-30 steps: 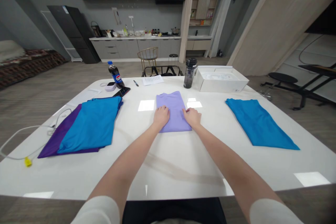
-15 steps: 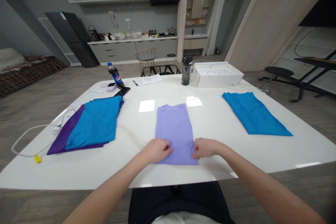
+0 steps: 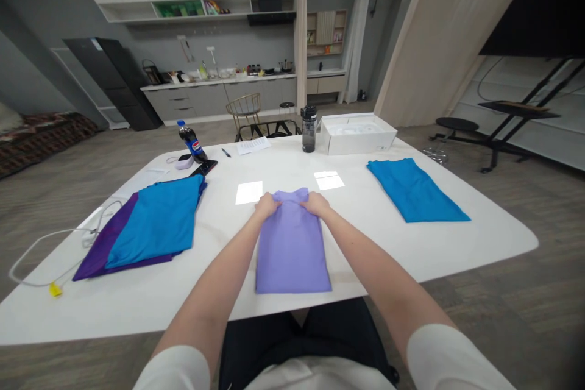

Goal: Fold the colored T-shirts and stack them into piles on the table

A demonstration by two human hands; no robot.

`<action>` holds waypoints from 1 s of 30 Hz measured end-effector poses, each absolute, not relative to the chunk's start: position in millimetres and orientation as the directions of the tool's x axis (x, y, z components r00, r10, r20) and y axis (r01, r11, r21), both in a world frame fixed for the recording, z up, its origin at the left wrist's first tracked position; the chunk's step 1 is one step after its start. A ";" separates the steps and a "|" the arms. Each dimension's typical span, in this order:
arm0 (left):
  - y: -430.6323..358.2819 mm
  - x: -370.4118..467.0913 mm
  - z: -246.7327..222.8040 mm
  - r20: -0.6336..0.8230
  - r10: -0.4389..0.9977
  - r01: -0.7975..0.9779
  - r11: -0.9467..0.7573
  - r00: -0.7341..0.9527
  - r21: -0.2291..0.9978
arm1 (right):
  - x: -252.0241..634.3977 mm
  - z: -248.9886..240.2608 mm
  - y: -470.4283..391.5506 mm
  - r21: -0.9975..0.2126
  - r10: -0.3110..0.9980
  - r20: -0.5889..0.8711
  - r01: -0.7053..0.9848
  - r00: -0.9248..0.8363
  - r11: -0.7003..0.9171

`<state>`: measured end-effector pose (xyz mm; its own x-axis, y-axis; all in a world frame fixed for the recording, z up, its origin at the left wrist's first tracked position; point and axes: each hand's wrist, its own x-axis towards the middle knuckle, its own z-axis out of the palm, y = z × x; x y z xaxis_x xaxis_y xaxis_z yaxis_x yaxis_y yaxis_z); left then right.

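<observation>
A folded lavender shirt (image 3: 292, 250) lies flat on the white table (image 3: 219, 280) right in front of me, its collar end away from me. My left hand (image 3: 267, 205) grips the far left corner of the shirt, thumb on top of the cloth. At the far right corner, my right hand (image 3: 316, 203) pinches the fabric in the same way. The fingers under the cloth are partly hidden. Between the two hands the collar edge shows slightly rumpled.
To the left lies a pile with a blue garment (image 3: 158, 222) over a purple garment (image 3: 94, 259), beside a white cable (image 3: 34, 237). A folded blue garment (image 3: 415, 192) is on the right. Farther back stand a cola bottle (image 3: 192, 142), a dark water bottle (image 3: 309, 131) and a white box (image 3: 356, 137).
Both hands have moved from the near part of the lavender shirt to its far corners and taken hold there. The view has shifted slightly to the right.
</observation>
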<state>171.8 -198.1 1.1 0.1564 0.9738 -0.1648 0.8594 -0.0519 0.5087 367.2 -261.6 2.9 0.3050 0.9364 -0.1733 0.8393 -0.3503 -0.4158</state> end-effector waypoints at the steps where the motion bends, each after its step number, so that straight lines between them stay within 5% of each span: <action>1: -198.9 172.5 2.5 -0.171 0.968 0.846 -0.069 0.186 0.528 | 366.1 3.4 -265.4 -0.423 0.940 -0.167 0.839 0.298 -0.342; 10: -225.1 204.2 53.4 0.158 0.844 0.484 -0.436 0.513 0.758 | 427.4 21.1 -349.9 -0.586 0.914 0.150 0.778 0.377 -0.225; 19: -299.6 323.8 106.4 0.279 0.667 0.188 -0.538 0.691 0.821 | 507.3 59.0 -473.0 -0.771 0.700 0.396 0.629 0.594 -0.097; 25: -347.3 399.4 150.8 0.386 0.585 -0.065 -0.493 0.713 0.868 | 591.6 125.9 -525.0 -0.693 0.545 0.597 0.721 0.589 -0.021; 30: -326.1 484.4 182.3 0.443 0.634 -0.203 -0.416 0.634 0.886 | 687.0 194.7 -490.2 -0.516 0.552 0.725 0.856 0.411 0.041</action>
<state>484.4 -326.1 182.3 0.6341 0.6338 0.4429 -0.2028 -0.4164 0.8862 687.0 -490.2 194.7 0.4112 0.5522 0.7253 0.8555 0.0409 -0.5162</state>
